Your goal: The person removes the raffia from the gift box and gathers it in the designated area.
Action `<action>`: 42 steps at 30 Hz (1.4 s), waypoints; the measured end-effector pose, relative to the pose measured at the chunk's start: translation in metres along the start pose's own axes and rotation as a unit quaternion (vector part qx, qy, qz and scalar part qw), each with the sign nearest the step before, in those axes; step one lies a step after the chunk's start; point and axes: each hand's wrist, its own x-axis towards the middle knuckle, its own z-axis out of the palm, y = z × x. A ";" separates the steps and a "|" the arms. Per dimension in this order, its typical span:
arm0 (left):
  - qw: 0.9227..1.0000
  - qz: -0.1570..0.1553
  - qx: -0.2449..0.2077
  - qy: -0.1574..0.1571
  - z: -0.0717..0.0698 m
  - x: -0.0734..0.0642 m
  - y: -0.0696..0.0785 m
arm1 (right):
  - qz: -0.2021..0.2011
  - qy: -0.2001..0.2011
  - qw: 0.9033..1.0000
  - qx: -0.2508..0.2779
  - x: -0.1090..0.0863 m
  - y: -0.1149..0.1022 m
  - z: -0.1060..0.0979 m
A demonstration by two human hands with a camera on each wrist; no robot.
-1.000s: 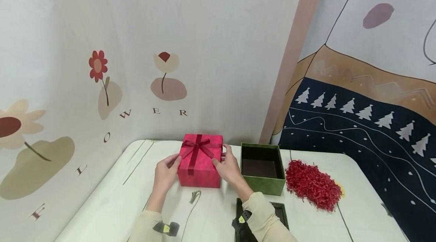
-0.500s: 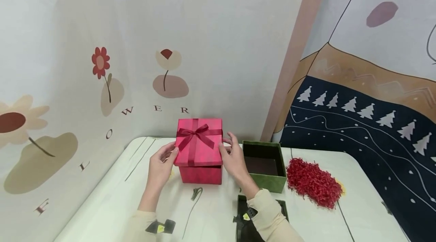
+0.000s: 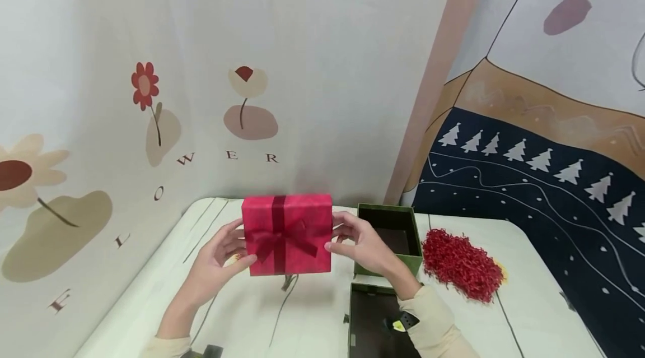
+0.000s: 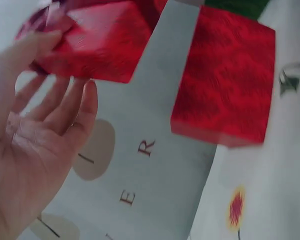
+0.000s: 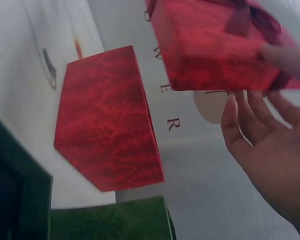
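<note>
A red box lid with a dark red ribbon bow is held up in the air, its top tilted to face the head camera. My left hand pinches its left edge, thumb on the front and fingers behind. On the opposite edge my right hand grips it the same way. In the left wrist view the red box base stands on the table, apart from the lid. The right wrist view also shows this base below the raised lid. From the head, the lid hides the base, whose inside cannot be seen.
Right of the lid stands an open green box, with its dark-lined green lid lying nearer me. Red shredded paper is heaped farther right. A printed fabric wall rises behind the table.
Both hands have lifted the ribboned lid off the red base. It has come up and toward me, and its top has tilted to face the camera.
</note>
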 end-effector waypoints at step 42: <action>0.913 0.200 0.322 -0.152 0.022 -0.058 -0.052 | -0.077 -0.233 0.855 -0.457 -0.040 0.033 0.057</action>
